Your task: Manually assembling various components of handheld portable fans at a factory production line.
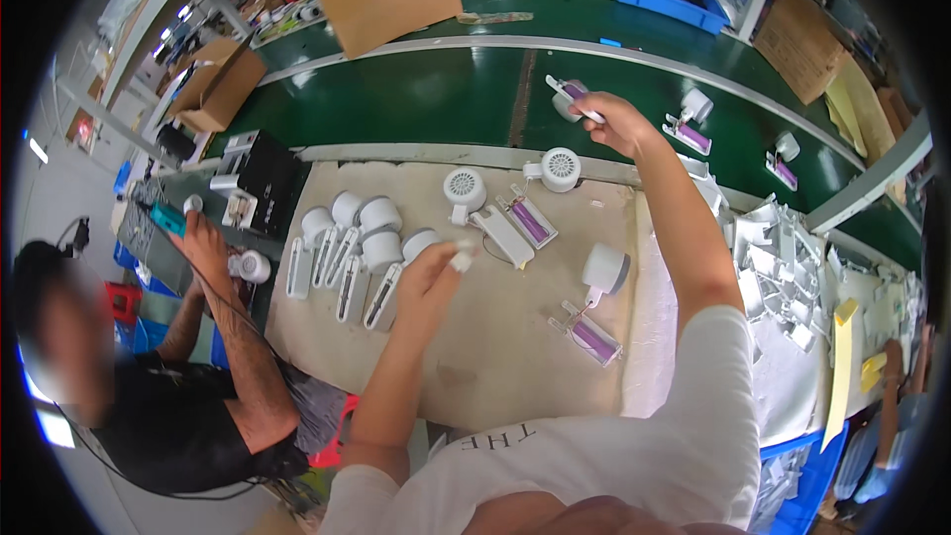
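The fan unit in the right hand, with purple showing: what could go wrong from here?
The right hand holds the fan unit at the green surface; if the grip loosens, it might drop. The left hand, pinching a small white piece, looks close to the clustered white fans and could nudge one. On the lowest open fan, thin wiring seems exposed and might snag.

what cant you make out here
All in the head view:
Small white piece in the left hand: blurred, exact shape unclear.
Unit in the right hand: round end partly hidden behind its handle.
White fan head: lower part covered by the left hand.
Blue bin: back cut off by the upper edge.
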Demonstrator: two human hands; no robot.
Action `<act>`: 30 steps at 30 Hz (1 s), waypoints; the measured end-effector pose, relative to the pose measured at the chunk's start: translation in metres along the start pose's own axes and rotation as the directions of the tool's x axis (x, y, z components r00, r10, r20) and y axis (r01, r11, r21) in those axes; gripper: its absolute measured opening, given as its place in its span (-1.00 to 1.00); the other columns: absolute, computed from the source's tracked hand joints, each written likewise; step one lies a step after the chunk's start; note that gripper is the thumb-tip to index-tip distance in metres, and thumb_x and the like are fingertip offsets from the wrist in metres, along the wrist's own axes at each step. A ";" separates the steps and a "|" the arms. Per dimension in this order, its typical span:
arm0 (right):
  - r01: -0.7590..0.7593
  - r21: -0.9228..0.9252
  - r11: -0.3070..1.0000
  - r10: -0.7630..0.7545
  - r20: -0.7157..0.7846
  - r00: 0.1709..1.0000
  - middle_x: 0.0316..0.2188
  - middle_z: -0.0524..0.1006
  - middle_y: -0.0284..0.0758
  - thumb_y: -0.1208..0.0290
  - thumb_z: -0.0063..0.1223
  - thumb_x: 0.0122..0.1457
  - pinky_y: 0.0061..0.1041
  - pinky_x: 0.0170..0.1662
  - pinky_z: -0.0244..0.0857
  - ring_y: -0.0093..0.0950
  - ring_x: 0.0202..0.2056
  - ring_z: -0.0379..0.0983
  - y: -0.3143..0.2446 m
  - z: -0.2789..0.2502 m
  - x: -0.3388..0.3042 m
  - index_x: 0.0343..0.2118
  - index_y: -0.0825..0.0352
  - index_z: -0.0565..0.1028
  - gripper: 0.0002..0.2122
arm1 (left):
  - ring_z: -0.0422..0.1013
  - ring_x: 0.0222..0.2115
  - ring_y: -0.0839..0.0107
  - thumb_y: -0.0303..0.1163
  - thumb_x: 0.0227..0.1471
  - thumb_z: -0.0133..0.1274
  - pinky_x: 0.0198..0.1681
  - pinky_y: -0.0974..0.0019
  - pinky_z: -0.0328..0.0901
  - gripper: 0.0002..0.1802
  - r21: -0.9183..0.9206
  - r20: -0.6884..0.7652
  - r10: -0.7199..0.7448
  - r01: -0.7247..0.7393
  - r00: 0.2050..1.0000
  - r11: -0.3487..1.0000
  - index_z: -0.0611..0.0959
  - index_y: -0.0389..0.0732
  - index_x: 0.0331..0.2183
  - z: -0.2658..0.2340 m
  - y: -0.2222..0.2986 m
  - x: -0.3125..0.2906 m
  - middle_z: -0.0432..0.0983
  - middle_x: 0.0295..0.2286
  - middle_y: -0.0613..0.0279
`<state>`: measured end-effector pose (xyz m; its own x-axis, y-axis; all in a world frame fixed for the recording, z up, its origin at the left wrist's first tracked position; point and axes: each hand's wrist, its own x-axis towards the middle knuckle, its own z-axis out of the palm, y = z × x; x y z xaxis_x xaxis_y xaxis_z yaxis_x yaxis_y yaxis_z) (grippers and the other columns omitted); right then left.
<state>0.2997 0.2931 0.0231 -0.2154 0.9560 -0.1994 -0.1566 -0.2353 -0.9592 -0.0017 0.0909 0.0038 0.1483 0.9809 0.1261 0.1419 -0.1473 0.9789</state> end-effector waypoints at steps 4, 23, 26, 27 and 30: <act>0.164 -0.097 0.982 -0.156 0.087 0.984 -0.57 0.34 -0.46 0.42 0.04 -0.07 -0.76 -0.62 0.06 -0.72 -0.63 0.21 0.000 0.054 -0.082 -0.13 0.39 0.27 -0.60 | 0.36 -0.16 0.28 -0.29 0.13 -0.30 -0.13 0.29 0.27 -0.63 -0.610 0.058 -0.133 0.141 0.989 0.780 0.34 -0.30 -0.09 0.040 0.011 0.026 0.37 -0.15 0.02; 0.226 -0.090 0.970 -0.173 0.397 0.901 -0.01 0.23 -0.29 0.57 0.25 -0.27 -0.39 0.10 -0.03 -0.41 0.06 0.10 0.068 0.073 -0.232 0.10 0.32 0.11 -0.22 | 0.45 -0.55 0.26 -0.23 0.02 -0.30 -0.56 0.30 0.37 -0.62 -0.755 0.462 -0.168 0.486 0.871 0.440 0.41 -0.31 -0.24 0.055 0.066 -0.049 0.46 -0.46 0.07; 0.628 -0.602 0.494 -0.553 0.340 0.761 -0.12 0.33 -0.25 0.56 0.24 -0.30 -0.35 -0.02 0.19 -0.30 -0.06 0.28 0.058 0.067 -0.242 -0.02 0.27 0.26 -0.35 | 0.41 -0.60 0.35 -0.28 -0.03 -0.22 -0.57 0.36 0.33 -0.69 -0.680 0.491 -0.213 0.525 0.845 0.512 0.41 -0.28 -0.27 0.046 0.059 -0.047 0.44 -0.51 0.13; 0.652 -0.757 0.047 -0.677 0.456 0.578 -0.14 0.35 -0.24 0.55 0.25 -0.32 -0.32 -0.05 0.24 -0.25 -0.11 0.32 0.045 0.067 -0.243 -0.05 0.26 0.30 -0.37 | 0.40 -0.60 0.39 -0.33 -0.04 -0.20 -0.58 0.37 0.32 -0.72 -0.536 0.458 -0.270 0.505 0.847 0.677 0.41 -0.28 -0.28 0.045 0.055 -0.047 0.43 -0.52 0.13; 0.638 -0.699 -0.323 -0.683 0.639 0.354 -0.22 0.41 -0.29 0.57 0.20 -0.33 -0.30 -0.07 0.28 -0.24 -0.13 0.34 0.023 0.073 -0.251 -0.15 0.24 0.38 -0.47 | 0.38 -0.61 0.47 -0.47 -0.10 -0.14 -0.58 0.41 0.29 -0.79 -0.309 0.437 -0.317 0.472 0.842 0.826 0.39 -0.30 -0.32 0.045 0.063 -0.057 0.41 -0.53 0.16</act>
<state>0.2796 0.0352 0.0661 -0.5847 0.3871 0.7129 0.5872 0.8083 0.0426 0.0428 0.0204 0.0513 0.5072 0.8168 -0.2750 -0.1149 0.3802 0.9177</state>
